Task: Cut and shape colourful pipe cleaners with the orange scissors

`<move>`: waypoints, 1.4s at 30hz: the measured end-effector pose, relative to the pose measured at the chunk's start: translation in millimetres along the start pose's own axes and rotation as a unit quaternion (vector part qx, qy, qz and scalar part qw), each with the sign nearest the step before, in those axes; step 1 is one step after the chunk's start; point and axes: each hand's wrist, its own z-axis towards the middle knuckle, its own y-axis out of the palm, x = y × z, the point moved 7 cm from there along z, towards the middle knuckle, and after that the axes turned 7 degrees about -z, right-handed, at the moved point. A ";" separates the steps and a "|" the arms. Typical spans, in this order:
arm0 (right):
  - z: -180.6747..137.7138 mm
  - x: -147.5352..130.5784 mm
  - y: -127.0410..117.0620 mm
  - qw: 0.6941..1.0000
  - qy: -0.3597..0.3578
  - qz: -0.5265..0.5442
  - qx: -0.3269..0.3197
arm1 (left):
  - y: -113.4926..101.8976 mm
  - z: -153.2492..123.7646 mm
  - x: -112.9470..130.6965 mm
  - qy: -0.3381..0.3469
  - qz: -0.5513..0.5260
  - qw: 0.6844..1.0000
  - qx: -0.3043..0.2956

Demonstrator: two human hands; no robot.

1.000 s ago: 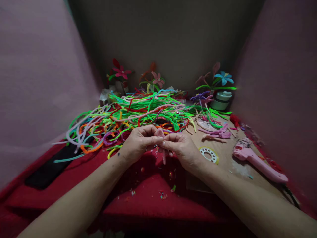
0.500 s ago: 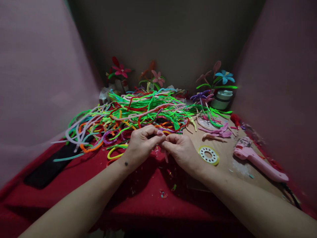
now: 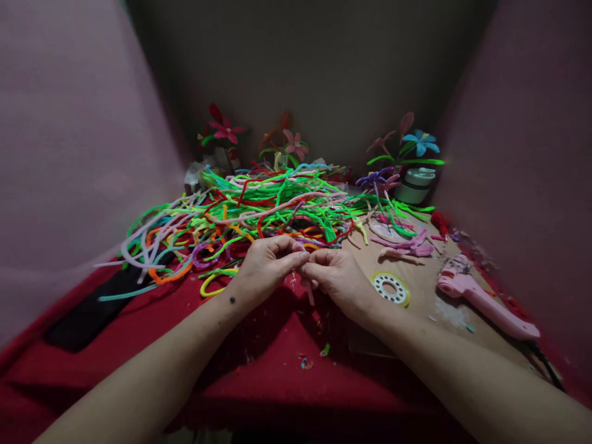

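My left hand (image 3: 271, 265) and my right hand (image 3: 333, 275) meet above the red cloth, fingertips pinched together. Between them is a pale pink pipe cleaner (image 3: 311, 293); its short end hangs below the right fingers, and the rest is mostly hidden by both hands. Thumb and forefinger of each hand are closed on it. Just behind the hands lies a large heap of pipe cleaners (image 3: 277, 203), mostly green, with red, pink, orange and purple ones.
Right of my hands, a brown board (image 3: 416, 290) carries a yellow-rimmed tape roll (image 3: 391, 290), a pink glue gun (image 3: 490, 302) and purple pipe-cleaner pieces (image 3: 411, 245). A black flat object (image 3: 87, 314) lies left. Pipe-cleaner flowers (image 3: 420, 143) and a lidded jar (image 3: 415, 186) stand behind.
Both hands stay nearly in place, with only slight shifts of the fingers. A little more of the pink pipe cleaner shows between and below the fingertips.
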 end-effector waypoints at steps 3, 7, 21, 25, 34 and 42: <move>-0.4 0.1 -0.2 1.000 -0.002 0.004 0.006 | -2.1 -0.8 1.5 0.020 0.042 0.999 0.018; -1.2 -0.5 0.4 1.000 0.007 0.018 0.002 | -0.1 -1.0 1.2 0.001 0.008 1.000 -0.001; -0.5 -0.2 4.1 0.999 0.020 0.021 -0.028 | -3.6 0.2 -1.0 -0.029 -0.021 0.999 -0.006; 0.3 1.7 3.9 1.000 0.006 -0.002 -0.024 | -4.8 -0.5 3.0 0.013 0.053 0.999 0.003; 1.0 3.2 3.6 0.999 0.022 0.019 -0.032 | -5.8 -1.8 7.9 0.051 0.116 0.992 0.023; 1.1 -0.1 2.2 0.999 0.022 0.010 -0.022 | -2.4 0.5 -4.5 -0.079 -0.072 0.994 -0.021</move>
